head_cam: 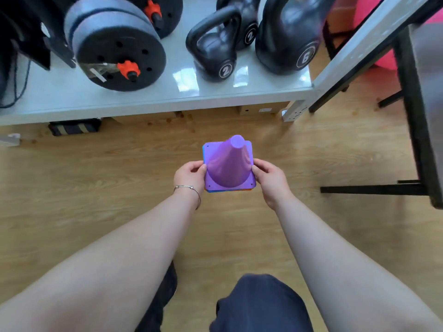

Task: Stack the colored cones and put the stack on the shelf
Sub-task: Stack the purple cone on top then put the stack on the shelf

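A stack of coloured cones is held above the wooden floor, with a purple cone on top and blue and orange base edges peeking out beneath. My left hand grips the left edge of the square bases. My right hand grips the right edge. The stack stands upright, its tip pointing toward the low grey shelf just ahead. A silver bangle sits on my left wrist.
On the shelf stand black kettlebells at right and black dumbbell plates with orange collars at left. Cardboard boxes and a dark bag lie under the shelf. A black metal frame stands at right. My knees are below.
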The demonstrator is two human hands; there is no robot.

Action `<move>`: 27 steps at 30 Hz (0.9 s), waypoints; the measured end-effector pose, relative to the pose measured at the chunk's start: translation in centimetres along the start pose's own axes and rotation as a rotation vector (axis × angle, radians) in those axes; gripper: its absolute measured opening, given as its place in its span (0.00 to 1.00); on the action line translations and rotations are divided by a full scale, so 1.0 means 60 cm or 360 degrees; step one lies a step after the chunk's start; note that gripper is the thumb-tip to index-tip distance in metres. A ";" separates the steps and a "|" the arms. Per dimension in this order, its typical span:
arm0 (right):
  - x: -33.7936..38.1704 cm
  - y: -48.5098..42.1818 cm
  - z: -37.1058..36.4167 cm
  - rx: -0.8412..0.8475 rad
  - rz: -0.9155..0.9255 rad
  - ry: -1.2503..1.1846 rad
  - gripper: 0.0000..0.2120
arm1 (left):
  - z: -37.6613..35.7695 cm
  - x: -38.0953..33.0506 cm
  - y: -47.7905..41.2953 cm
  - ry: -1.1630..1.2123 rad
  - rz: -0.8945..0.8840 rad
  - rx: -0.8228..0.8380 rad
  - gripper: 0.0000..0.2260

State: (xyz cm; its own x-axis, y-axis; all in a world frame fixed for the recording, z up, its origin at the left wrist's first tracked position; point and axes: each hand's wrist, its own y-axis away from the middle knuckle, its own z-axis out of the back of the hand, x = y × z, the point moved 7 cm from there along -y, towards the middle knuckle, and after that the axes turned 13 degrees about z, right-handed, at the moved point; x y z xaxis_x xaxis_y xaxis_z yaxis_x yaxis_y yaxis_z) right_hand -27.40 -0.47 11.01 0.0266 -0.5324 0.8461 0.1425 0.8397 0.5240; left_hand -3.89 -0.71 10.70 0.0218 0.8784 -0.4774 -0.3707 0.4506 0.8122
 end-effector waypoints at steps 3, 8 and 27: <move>0.100 0.064 0.009 -0.0020 0.0055 -0.0087 0.16 | 0.042 -0.054 0.087 0.0116 -0.0049 -0.0005 0.06; 0.267 0.177 0.044 -0.0006 0.0124 -0.0094 0.16 | 0.103 -0.138 0.273 0.0273 -0.0127 0.0022 0.08; 0.830 0.635 0.183 0.0185 0.0778 0.0163 0.23 | 0.286 -0.411 0.943 -0.0047 -0.0858 0.0005 0.17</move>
State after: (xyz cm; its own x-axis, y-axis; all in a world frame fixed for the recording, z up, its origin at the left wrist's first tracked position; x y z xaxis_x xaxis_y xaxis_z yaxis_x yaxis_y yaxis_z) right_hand -31.50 6.20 74.21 0.1600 -0.0772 0.9841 -0.0217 0.9964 0.0817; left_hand -9.44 5.86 74.19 0.2345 0.5264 -0.8172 -0.2966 0.8393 0.4556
